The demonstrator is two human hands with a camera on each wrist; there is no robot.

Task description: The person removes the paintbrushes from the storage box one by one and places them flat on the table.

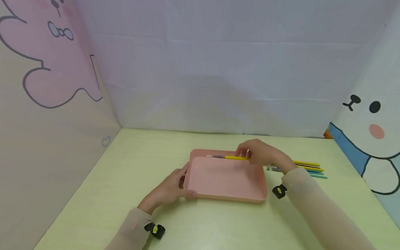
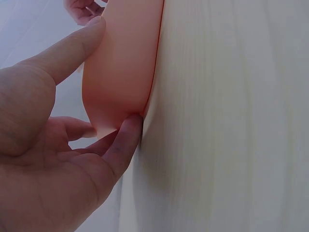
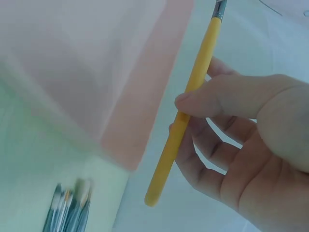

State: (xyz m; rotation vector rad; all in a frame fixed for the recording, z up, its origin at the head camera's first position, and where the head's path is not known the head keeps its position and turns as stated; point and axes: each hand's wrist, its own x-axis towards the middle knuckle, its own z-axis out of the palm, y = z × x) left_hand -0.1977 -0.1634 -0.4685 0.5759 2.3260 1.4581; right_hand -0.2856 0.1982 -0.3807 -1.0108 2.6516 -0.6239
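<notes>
A yellow-handled paintbrush [image 1: 236, 157] is pinched between thumb and fingers of my right hand [image 1: 261, 152], over the far side of a shallow pink tray [image 1: 226, 179]. Its bristles point left in the head view; the yellow handle [image 3: 195, 77] crosses the right wrist view slantwise. My left hand [image 1: 171, 187] grips the tray's left side, thumb at the near left corner and fingers along the left wall. In the left wrist view, fingertips of the left hand [image 2: 72, 140] touch the tray's outer wall [image 2: 123, 63] low down near the tabletop.
Right of the tray lie several more paintbrushes [image 1: 314, 169] with yellow and teal handles, partly hidden by the right forearm. The pale wooden table [image 1: 144, 152] ends at a white back wall [image 1: 215, 84]. Cartoon-printed panels stand at left and right.
</notes>
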